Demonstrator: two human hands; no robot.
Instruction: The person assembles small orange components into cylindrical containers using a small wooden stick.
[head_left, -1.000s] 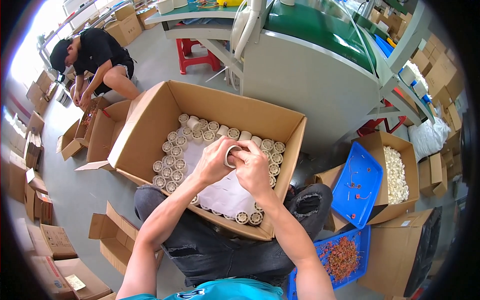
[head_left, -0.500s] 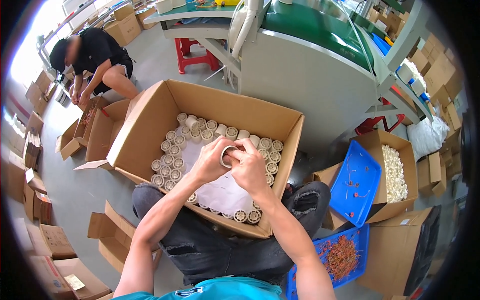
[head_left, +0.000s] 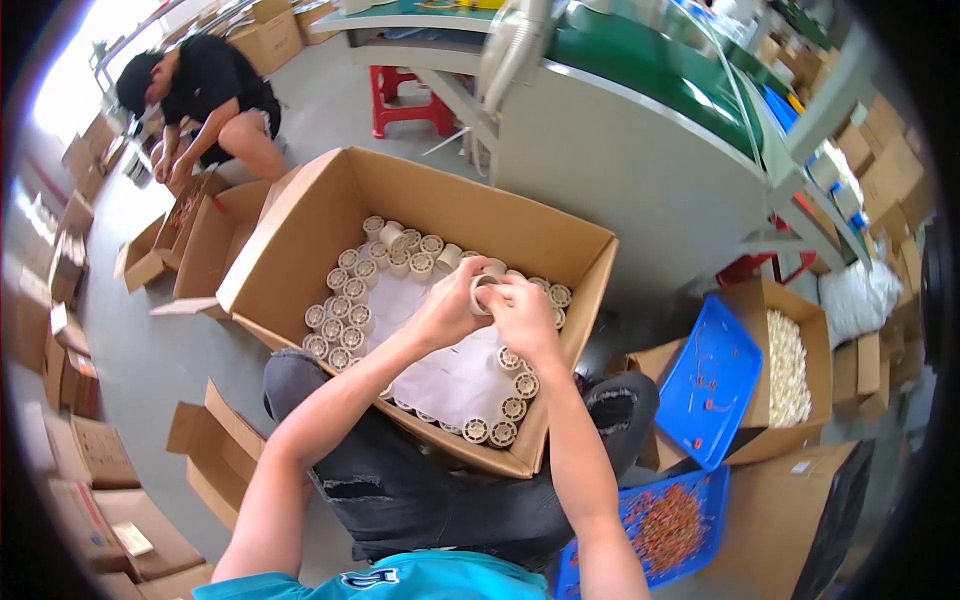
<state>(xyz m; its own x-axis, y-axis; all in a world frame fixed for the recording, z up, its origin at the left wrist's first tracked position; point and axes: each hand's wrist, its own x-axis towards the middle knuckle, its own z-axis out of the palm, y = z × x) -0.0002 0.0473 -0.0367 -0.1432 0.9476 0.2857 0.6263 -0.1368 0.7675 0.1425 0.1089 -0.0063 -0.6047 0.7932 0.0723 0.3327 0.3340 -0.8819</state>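
The box [head_left: 330, 215] at frame centre is plain brown corrugated cardboard, matt and slightly rough. A white paper sheet [head_left: 455, 375], thin and matt, lines its floor. The spools [head_left: 340, 305] on it look like cream plastic, smooth with a dull sheen, as does the spool [head_left: 484, 290] in both hands. At lower right, the blue trays [head_left: 715, 385] are glossy plastic. The machine [head_left: 640, 60] at the top has a smooth green surface over grey painted metal.
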